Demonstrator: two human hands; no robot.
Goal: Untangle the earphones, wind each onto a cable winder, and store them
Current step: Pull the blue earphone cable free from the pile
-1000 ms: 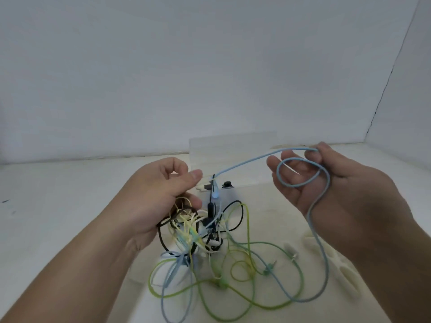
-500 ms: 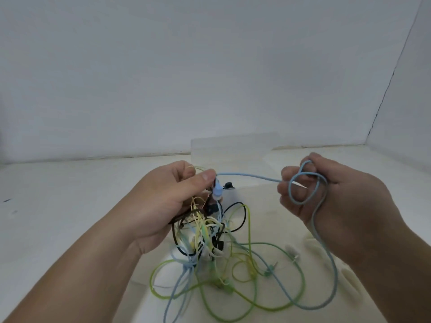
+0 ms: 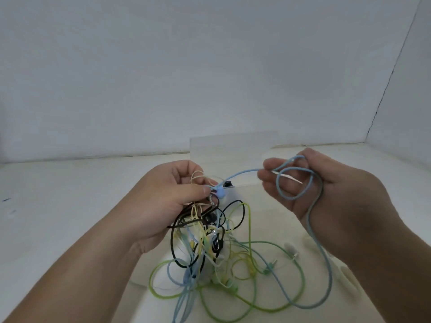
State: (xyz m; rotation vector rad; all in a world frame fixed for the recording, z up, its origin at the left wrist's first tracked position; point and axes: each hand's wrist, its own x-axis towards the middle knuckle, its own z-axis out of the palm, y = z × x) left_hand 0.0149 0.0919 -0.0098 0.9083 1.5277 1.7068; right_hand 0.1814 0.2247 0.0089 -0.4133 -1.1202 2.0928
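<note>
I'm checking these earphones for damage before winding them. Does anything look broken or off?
No break or fraying shows. The only mess is the tangle the left hand grips: black, yellow and green cables knotted together. The blue cable runs out of it and loops round the right hand.

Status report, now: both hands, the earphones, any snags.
Left hand grips the earphone tangle. Right hand holds the blue cable, looped round its fingers. Its lower run leads back into the tangle, not free.
</note>
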